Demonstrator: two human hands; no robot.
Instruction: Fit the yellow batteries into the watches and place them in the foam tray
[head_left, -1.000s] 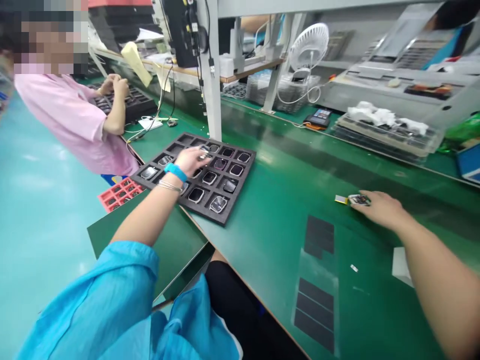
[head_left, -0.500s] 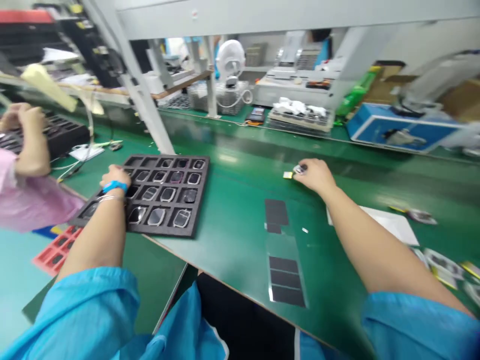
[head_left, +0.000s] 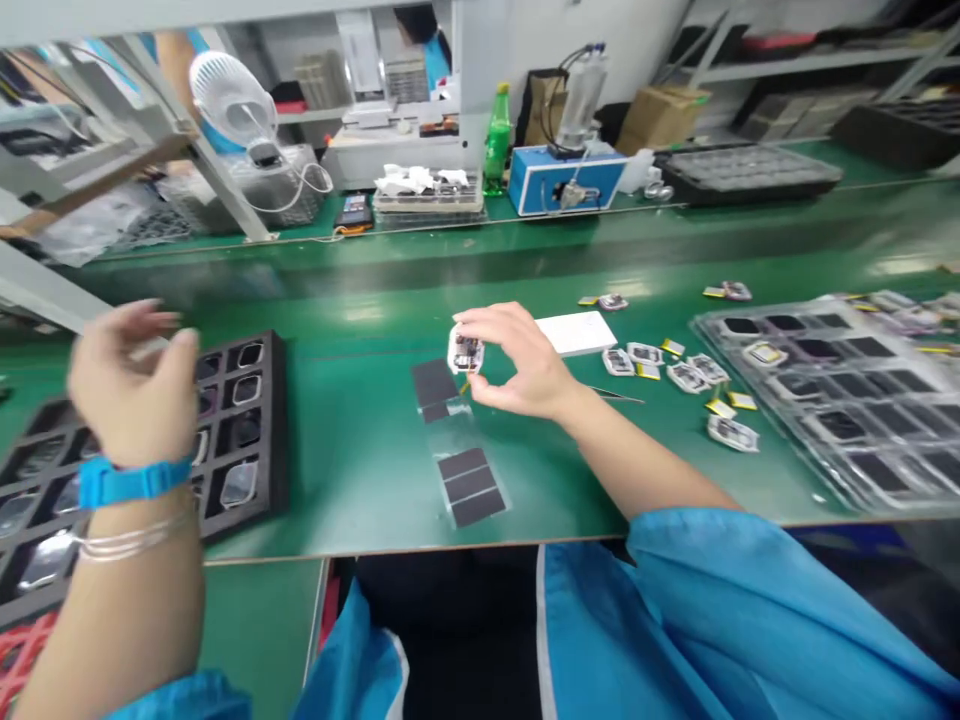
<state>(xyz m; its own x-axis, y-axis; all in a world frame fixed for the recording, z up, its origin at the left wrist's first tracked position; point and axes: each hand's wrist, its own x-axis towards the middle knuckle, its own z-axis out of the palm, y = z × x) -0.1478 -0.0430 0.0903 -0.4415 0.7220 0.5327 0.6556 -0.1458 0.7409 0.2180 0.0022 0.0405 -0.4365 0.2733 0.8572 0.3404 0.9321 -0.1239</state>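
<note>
My right hand (head_left: 521, 365) is lifted over the green bench and pinches a small white watch module (head_left: 466, 352) with a circuit board showing. Just below it lies a clear strip carrying black adhesive pads (head_left: 459, 450). My left hand (head_left: 139, 385), with a blue wristband, is raised above the black foam tray (head_left: 247, 470) of watch cases. Its fingers are curled and blurred, and I cannot see anything in them.
Several loose modules with yellow tabs (head_left: 675, 370) lie right of my hand, beside a white card (head_left: 579, 332). A clear plastic tray (head_left: 840, 400) fills the right. Behind the conveyor stand a fan (head_left: 231, 100), a green bottle (head_left: 496, 145) and a blue box (head_left: 564, 178).
The view swung right. My right hand picked the module up off the bench and brought it over the black pads. My left hand lifted off the foam tray.
</note>
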